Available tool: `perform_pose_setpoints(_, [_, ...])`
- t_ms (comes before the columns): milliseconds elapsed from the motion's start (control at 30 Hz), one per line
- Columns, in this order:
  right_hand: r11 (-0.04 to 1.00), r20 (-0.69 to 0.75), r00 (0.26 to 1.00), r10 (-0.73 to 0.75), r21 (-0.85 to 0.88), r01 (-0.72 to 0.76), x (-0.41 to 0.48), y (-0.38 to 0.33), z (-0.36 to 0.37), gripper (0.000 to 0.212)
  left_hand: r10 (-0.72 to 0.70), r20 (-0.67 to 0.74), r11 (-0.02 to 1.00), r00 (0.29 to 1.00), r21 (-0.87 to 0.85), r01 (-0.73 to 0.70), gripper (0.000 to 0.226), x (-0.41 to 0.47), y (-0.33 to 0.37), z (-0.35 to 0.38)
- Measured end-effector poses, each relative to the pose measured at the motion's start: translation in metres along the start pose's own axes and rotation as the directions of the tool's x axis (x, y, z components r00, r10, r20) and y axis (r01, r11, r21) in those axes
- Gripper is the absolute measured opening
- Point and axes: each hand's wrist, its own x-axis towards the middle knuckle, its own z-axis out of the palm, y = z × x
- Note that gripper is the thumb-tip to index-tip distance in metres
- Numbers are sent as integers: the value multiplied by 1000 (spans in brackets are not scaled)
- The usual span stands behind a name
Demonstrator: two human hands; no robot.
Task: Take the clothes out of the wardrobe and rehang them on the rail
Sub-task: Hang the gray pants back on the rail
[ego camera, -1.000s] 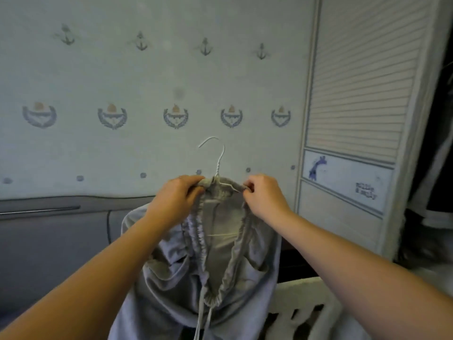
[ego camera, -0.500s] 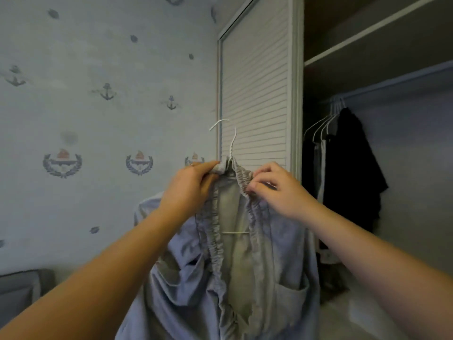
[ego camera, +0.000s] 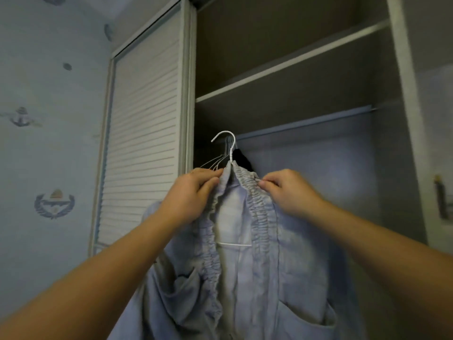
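Pale grey trousers point(ego camera: 235, 278) with a gathered elastic waistband hang on a white wire hanger point(ego camera: 229, 143) that I hold up in front of the open wardrobe. My left hand point(ego camera: 191, 195) grips the waistband and hanger on the left side. My right hand point(ego camera: 286, 190) pinches the waistband on the right side. The hanger's hook points left, just below the grey rail point(ego camera: 306, 122) inside the wardrobe. Behind the hook, several white hangers point(ego camera: 215, 163) and a black garment point(ego camera: 242, 160) hang at the rail's left end, mostly hidden by the trousers.
A white louvred sliding door point(ego camera: 144, 143) covers the wardrobe's left half. A shelf point(ego camera: 294, 60) runs above the rail. The wardrobe's right frame point(ego camera: 404, 119) stands beside a wall. Blue wallpaper with anchor motifs point(ego camera: 49, 143) fills the left.
My view has swung right and upward from the wallpapered wall to the open wardrobe. Both hands kept their hold and raised the trousers on the hanger toward the rail.
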Motion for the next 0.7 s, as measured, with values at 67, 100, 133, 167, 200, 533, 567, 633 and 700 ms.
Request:
perform_pose_setpoints(67, [994,-3,997,74,-78,-74,10,22,-13,29,22,80,1000,997,-20,-21,39,24,-6,36])
perform_pose_setpoints(100, [988,-9,994,112,-110,-112,13,32,-18,31,18,130,1000,991,-13,-17,45,36,-10,53])
perform_pose_setpoints(133, [979,-19,988,154,-132,-155,16,40,-23,32,11,171,1000,985,-16,-9,51,46,-11,69])
perform_pose_setpoints(167, [968,-31,980,198,-149,-200,19,45,-28,33,7,206,999,978,-40,2,55,55,-13,83])
perform_pose_setpoints(200, [956,-39,971,237,-169,-241,21,50,-32,33,7,234,997,972,-76,11,57,63,-13,97])
perform_pose_setpoints(533, [772,-226,790,571,-182,-610,71,72,-46,37,90,359,934,929,-355,47,52,100,-32,169])
perform_pose_setpoints(567, [760,-236,759,606,-108,-641,77,71,-43,35,101,363,923,926,-381,48,51,101,-36,169])
perform_pose_setpoints(633, [731,-217,699,682,156,-664,89,70,-33,29,133,352,910,926,-414,27,47,103,-43,168])
perform_pose_setpoints(700, [648,-130,674,727,454,-611,102,69,-20,25,173,335,896,926,-444,-7,43,105,-51,164])
